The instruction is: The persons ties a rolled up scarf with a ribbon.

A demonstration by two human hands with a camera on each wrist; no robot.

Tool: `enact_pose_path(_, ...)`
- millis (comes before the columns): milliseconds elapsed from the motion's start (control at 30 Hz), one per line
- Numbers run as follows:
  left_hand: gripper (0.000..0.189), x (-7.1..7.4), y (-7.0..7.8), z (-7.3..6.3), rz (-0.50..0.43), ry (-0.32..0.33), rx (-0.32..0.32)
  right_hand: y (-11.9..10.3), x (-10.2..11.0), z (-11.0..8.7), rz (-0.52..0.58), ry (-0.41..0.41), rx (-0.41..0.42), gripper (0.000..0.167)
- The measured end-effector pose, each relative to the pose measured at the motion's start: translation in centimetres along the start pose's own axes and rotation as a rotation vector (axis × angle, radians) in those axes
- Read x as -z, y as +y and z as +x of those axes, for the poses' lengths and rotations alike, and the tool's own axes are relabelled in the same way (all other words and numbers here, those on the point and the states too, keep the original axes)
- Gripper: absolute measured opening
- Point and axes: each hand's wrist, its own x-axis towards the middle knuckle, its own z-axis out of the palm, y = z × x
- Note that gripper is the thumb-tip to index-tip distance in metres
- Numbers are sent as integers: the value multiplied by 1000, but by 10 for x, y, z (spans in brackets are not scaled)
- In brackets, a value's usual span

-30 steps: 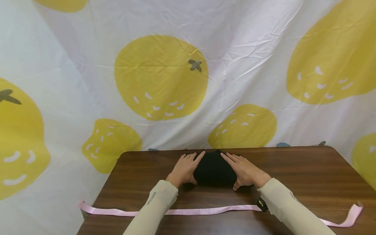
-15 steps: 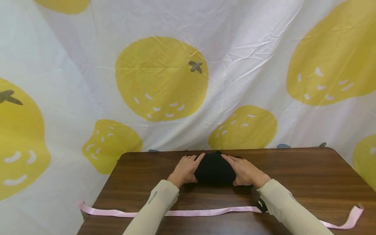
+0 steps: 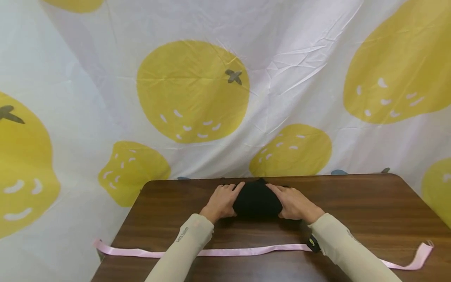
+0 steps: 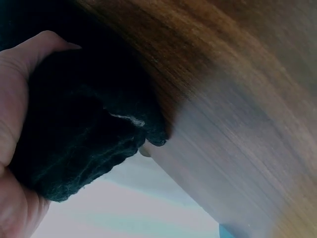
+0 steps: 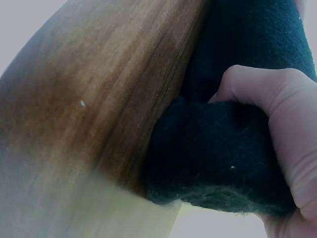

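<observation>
A thick bundle of black fuzzy cloth (image 3: 258, 200), rolled or folded up, lies near the table's far edge. My left hand (image 3: 220, 200) grips its left end, and my right hand (image 3: 296, 201) grips its right end. In the left wrist view the thumb presses along the cloth (image 4: 94, 119), whose layered end shows ragged folds. Over in the right wrist view, a bent thumb (image 5: 257, 87) digs into the rounded cloth roll (image 5: 213, 153). The fingers on the far side are mostly hidden by the cloth.
A pink ribbon (image 3: 239, 252) stretches across the near part of the brown wooden table (image 3: 359, 211), passing under both sleeves. A small dark piece (image 3: 312, 243) sits by the right cuff. Behind the table hangs a white curtain (image 3: 292, 90) printed with yellow fruit.
Both thumbs have drawn in from below against the near side of the black cloth, which now looks slightly more compact. The hands otherwise stay at its two ends.
</observation>
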Motion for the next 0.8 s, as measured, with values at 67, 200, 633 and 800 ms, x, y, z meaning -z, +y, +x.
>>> enact_pose_path(67, 110, 0, -1, -1, -3, 0, -6, 0, 0, 0, -6, -9, -2, 95)
enact_pose_path(200, 108, 0, -2, -1, -21, 4, -28, 0, 2, 0, -25, -33, -19, 93)
enact_pose_path(633, 104, 19, -15, -4, -49, 52, -3, -8, 18, -3, -91, 177, 30, 94)
enact_pose_path(800, 104, 32, -20, -5, -77, 121, -5, -13, 34, -6, -138, 309, 68, 92)
